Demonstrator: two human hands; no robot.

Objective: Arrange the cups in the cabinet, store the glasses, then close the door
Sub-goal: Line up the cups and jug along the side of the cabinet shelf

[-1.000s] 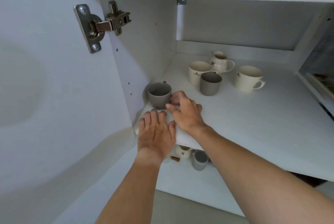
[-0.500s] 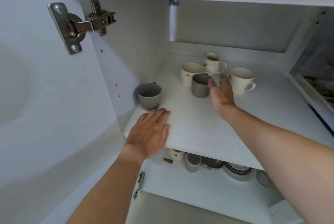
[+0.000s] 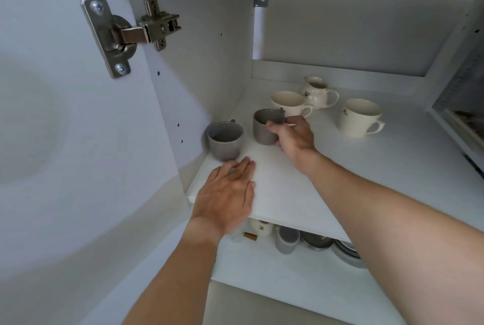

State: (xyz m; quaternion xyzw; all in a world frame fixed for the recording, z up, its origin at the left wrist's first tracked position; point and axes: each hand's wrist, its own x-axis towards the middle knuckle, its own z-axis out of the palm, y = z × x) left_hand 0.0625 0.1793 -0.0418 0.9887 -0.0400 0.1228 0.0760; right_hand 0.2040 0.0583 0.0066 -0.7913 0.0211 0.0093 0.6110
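Two grey cups stand on the white upper shelf (image 3: 379, 167). One grey cup (image 3: 225, 141) sits near the left wall. My right hand (image 3: 294, 137) grips the second grey cup (image 3: 263, 128) just right of it, thumb over the rim. My left hand (image 3: 227, 193) lies flat on the shelf's front edge, fingertips close to the first cup. Behind stand a cream cup (image 3: 288, 103), a cream jug (image 3: 318, 91) and another cream mug (image 3: 360, 117). The cabinet door (image 3: 65, 141) hangs open at left.
A metal hinge (image 3: 125, 34) joins the door to the cabinet's left wall. The lower shelf (image 3: 288, 277) holds a small cream pot (image 3: 262, 227), a grey cup (image 3: 286, 241) and stacked metal plates (image 3: 317, 242). Another compartment opens at far right.
My right hand went from the near grey cup to the back of the shelf, closed on the second grey cup and drew it toward the first. My left hand stayed flat on the shelf edge.
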